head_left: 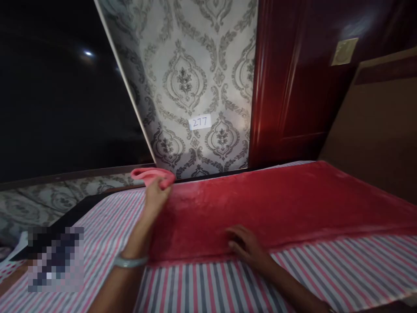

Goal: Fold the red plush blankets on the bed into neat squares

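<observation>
A red plush blanket (260, 202) lies spread flat over a striped sheet (182, 287). At the blanket's far left corner, my left hand (156, 195) is closed around a bunched coral-pink cloth (149, 174), which is raised and folds over into a loop. Whether this lighter cloth is a corner of the blanket or a separate piece, I cannot tell. My right hand (246, 248) rests on or just above the blanket near its front edge, slightly blurred. Its fingers are bent and apart from the thumb, with nothing seen between them.
A large black screen (65, 95) stands at the left, before a patterned wall bearing a paper label (200, 122). Dark red wood panelling (283, 87) and a brown cardboard-like panel (378, 126) rise at the right. Another person, partly blurred out, is at the lower left.
</observation>
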The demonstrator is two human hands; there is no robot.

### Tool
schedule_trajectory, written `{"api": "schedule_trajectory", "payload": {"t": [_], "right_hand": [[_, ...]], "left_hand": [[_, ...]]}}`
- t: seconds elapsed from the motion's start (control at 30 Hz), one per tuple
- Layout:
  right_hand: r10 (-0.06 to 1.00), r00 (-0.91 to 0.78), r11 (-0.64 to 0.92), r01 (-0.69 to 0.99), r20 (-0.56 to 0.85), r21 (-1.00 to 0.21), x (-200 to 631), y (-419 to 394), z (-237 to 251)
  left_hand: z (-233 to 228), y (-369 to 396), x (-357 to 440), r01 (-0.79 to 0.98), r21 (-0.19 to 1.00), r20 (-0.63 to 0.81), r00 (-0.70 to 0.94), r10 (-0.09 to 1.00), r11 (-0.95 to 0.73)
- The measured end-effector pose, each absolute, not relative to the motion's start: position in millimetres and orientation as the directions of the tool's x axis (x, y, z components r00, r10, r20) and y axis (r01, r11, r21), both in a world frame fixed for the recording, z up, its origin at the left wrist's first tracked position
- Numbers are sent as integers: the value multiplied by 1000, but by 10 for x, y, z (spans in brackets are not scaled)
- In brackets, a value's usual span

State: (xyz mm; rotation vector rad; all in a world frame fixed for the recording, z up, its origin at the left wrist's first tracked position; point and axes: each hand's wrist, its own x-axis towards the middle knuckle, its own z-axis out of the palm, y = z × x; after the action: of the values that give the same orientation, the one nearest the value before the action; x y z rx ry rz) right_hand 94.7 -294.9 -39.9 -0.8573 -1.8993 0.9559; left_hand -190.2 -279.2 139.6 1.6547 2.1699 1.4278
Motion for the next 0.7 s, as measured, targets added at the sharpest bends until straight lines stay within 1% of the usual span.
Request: {"api": "schedule_trajectory", "payload": {"t": [0.03, 0.07, 0.1, 0.17, 0.2, 0.23, 0.27, 0.33, 0.4, 0.47, 0.6, 0.7], "right_hand": [[892, -340, 352, 113, 297, -929, 960, -2892, -400], [943, -262, 214, 11, 204, -977, 976, -2835, -400], [973, -209, 77, -98, 96, -992, 995, -2779, -396], [978, -182, -148, -279, -99, -949, 1042, -2687, -374], [968, -192, -216, -335, -158, -917, 1065, -2652, -354], [960, -208, -256, -367, -190, -894, 1085, -2624, -329], [953, -228, -277, -379, -201, -883, 1100, -2598, -299], [946, -266, -278, -366, -186, -888, 1101, -2539, -223], [942, -295, -259, -333, -161, -907, 1056, -2444, -136], [937, -306, -255, -276, -167, -927, 968, -2299, -53], [939, -259, -264, -132, -224, -955, 722, -1902, 77], [961, -212, -205, -110, -179, -972, 519, -1607, 150]], "left_hand": [[1280, -2739, -1616, 747, 663, 451, -349, 822, -47], [1118, -2717, -1354, 762, 642, 437, -270, 858, -87], [923, -2723, -1127, 783, 608, 419, -175, 891, -132], [502, -2801, -802, 832, 459, 347, 155, 925, -312], [311, -2857, -708, 829, 423, 307, 249, 919, -366], [154, -2915, -655, 837, 394, 302, 273, 913, -381], [39, -2967, -635, 833, 375, 304, 304, 903, -407], [-56, -3044, -656, 830, 366, 342, 301, 890, -421], [-13, -3075, -702, 821, 385, 377, 276, 884, -421], [91, -3071, -730, 811, 425, 393, 234, 889, -401], [232, -3038, -712, 786, 492, 411, 170, 896, -375], [216, -3028, -686, 805, 451, 442, 174, 880, -386]]}}
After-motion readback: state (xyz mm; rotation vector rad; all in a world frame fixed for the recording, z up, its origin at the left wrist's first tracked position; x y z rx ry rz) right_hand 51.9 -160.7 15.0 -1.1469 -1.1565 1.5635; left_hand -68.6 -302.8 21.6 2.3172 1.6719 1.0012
